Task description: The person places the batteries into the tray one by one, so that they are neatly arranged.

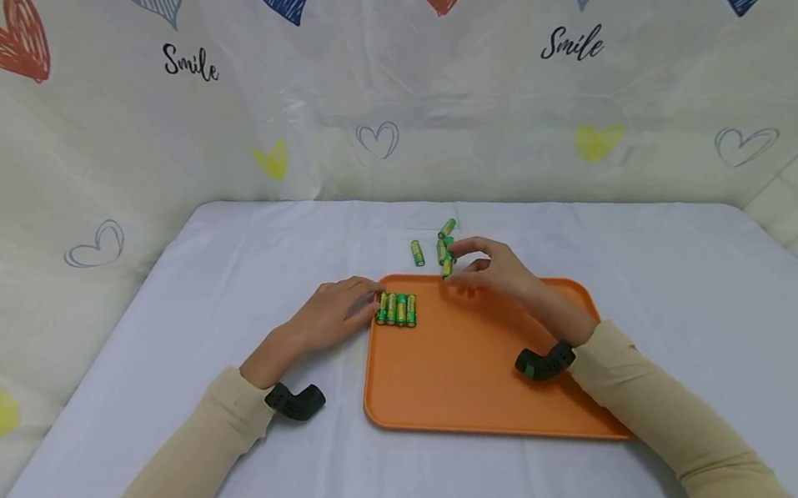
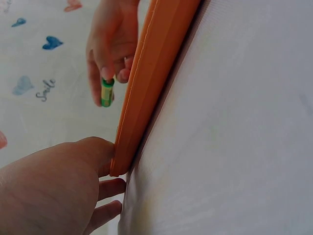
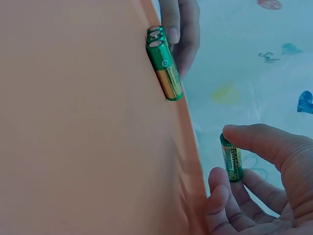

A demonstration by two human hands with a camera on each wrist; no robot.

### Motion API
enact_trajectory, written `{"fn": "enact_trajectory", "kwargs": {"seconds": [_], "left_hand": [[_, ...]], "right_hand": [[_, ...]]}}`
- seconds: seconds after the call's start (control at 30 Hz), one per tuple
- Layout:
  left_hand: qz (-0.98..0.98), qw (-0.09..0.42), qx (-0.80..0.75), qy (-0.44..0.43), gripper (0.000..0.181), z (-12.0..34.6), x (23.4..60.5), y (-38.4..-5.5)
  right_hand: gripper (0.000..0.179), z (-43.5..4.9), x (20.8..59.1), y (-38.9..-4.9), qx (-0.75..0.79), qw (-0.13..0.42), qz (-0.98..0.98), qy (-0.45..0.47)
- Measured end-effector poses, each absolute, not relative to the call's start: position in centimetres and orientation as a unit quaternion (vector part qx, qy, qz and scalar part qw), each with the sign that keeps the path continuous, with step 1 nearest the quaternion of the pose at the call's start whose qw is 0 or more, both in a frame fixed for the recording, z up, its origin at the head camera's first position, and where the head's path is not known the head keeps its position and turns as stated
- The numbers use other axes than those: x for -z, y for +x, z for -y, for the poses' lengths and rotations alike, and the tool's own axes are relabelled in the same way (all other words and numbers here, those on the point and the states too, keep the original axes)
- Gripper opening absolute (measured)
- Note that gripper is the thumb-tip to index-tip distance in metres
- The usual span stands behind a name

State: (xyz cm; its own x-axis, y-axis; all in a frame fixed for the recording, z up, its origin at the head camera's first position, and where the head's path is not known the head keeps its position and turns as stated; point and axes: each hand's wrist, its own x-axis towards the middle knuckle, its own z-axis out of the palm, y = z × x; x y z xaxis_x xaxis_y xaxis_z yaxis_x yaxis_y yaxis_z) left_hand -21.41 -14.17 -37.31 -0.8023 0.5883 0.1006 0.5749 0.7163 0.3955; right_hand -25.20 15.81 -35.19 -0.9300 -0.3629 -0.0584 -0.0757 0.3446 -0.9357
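My right hand (image 1: 496,268) pinches a green-and-yellow battery (image 1: 447,264) by its ends, above the far rim of an orange tray (image 1: 462,384). In the right wrist view the thumb is on one end of this battery (image 3: 232,159) and a finger on the other. A row of several matching batteries (image 1: 401,309) lies side by side in the tray's far left corner. Beside that row rests my left hand (image 1: 335,316), its extended fingers at the tray's edge and thumb close to the batteries. The left wrist view shows the left fingertips partly hidden behind the tray rim (image 2: 142,88).
Beyond the tray, several loose batteries (image 1: 418,252) lie on the white tablecloth (image 1: 278,248). A curtain (image 1: 501,101) printed with hearts hangs behind the table. A black wrist device (image 1: 296,401) sits at the left cuff, another black device (image 1: 545,363) at the right.
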Motion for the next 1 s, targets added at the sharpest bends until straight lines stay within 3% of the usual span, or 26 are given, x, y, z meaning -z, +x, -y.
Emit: {"fn": "enact_trajectory", "kwargs": {"seconds": [1.0], "left_hand": [[-0.928, 0.020, -0.205, 0.309, 0.044, 14.2, 37.2, -21.5]], "right_hand": [[0.052, -13.3, 36.3, -23.0, 0.534, 0.207, -0.797, -0.190]]}}
